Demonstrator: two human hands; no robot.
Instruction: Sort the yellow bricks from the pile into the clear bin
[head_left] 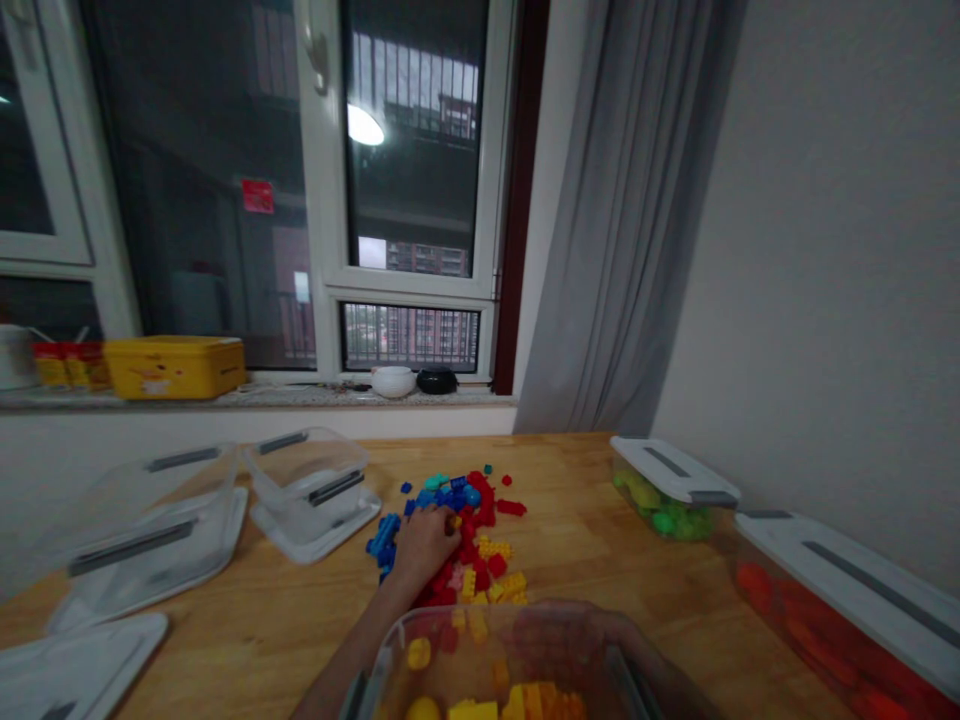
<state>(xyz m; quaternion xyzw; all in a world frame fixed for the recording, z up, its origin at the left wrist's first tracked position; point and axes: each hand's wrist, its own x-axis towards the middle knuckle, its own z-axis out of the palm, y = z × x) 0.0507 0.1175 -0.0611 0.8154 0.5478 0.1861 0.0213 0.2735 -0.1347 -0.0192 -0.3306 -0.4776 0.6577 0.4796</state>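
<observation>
On the wooden table (600, 520), a clear tub (517, 660) is sitting nearest, with a pile of bricks (472, 540) lying beyond it. The left hand (424, 545) is curling narrowly over the pile; whether it is gripping a brick is unclear. The right hand (592, 640) is blurring behind the tub, grip unclear.

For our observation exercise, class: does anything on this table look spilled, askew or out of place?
Red, blue and yellow building bricks lie spilled in a loose heap on the wooden table, under the left hand. Two empty clear boxes at left sit tilted on their lids.
</observation>
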